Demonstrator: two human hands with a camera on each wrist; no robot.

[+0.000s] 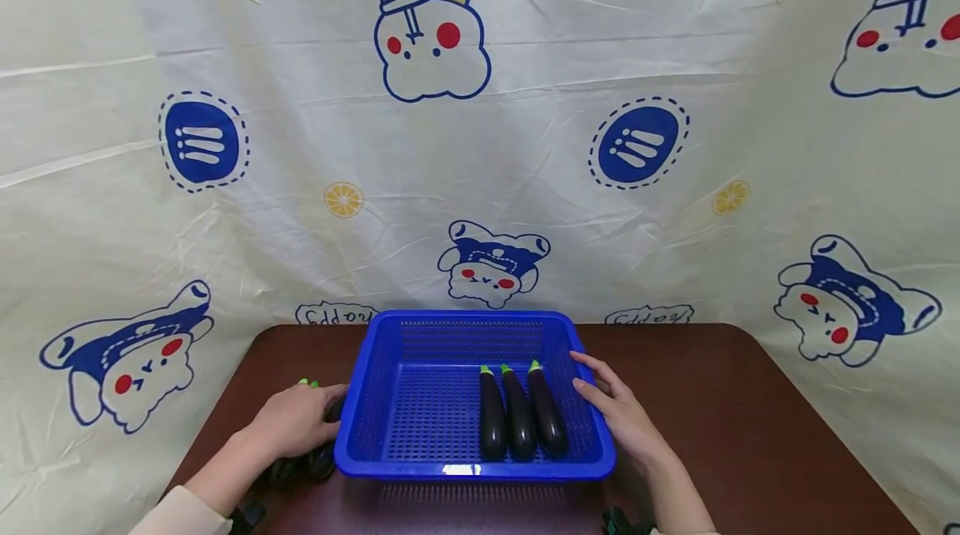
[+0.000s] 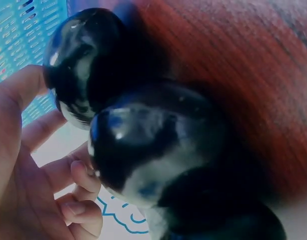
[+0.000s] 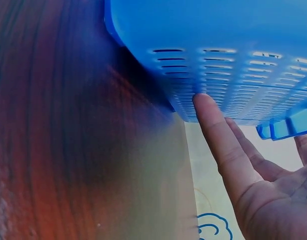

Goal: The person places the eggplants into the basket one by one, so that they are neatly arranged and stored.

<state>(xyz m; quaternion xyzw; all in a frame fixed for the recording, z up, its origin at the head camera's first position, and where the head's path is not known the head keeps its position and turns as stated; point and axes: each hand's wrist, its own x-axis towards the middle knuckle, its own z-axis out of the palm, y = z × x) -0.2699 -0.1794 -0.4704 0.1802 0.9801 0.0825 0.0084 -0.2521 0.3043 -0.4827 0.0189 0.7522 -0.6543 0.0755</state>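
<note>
An eggplant (image 2: pixel 83 55), just left of the blue basket (image 1: pixel 427 410), is pinched by the left hand (image 1: pixel 296 422); the basket's right side is touched by the right hand (image 1: pixel 621 414), fingers nearly straight. Slippery, firm skin is likely; mid-body grasping is advised. Its glossy end, mostly hidden in the head view, is revealed at the left wrist.

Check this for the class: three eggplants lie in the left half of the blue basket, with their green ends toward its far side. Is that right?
Not quite: the three eggplants lie in the right half of the blue basket, as the head view shows. Their green ends do point toward its far side.
</note>
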